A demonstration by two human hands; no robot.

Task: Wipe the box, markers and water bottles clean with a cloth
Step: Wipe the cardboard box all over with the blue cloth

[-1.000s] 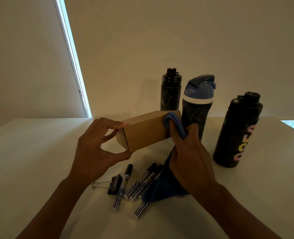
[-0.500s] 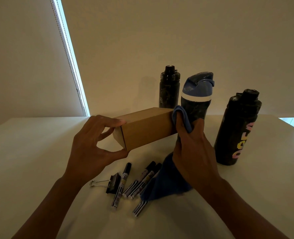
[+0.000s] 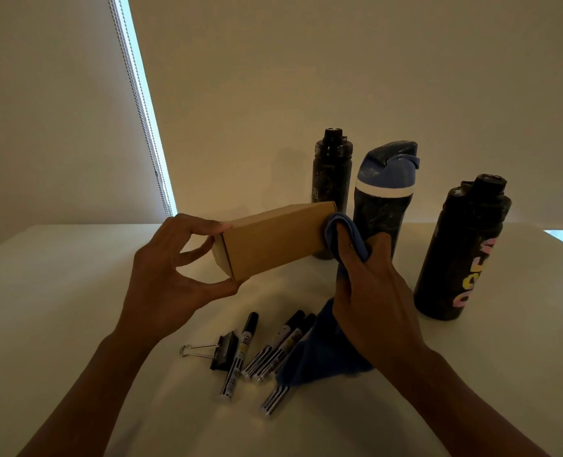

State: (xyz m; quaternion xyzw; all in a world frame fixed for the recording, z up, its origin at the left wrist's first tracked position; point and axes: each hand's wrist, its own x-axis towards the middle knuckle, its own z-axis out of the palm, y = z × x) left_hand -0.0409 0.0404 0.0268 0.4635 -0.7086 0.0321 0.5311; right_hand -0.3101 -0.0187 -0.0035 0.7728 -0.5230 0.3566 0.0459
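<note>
Since a second ago the right hand [image 3: 372, 301] has slid the blue cloth [image 3: 339, 225] along the cardboard box [image 3: 273, 245] to its 3 o'clock end, and its fingers now clutch the bunched fold there. The left hand [image 3: 168, 275] pinches the box's 9 o'clock end, fingers above and thumb below, holding it off the worktop [image 3: 75, 291]. The cloth's hanging tail covers part of the markers [image 3: 283, 344] at 6 o'clock. The box hides the base of the far black bottle [image 3: 332, 173]. A binder clip [image 3: 222, 352] touches the leftmost marker. The blue-lidded bottle [image 3: 385, 179] and the lettered black bottle [image 3: 461, 252] stand at 1 to 3 o'clock.
</note>
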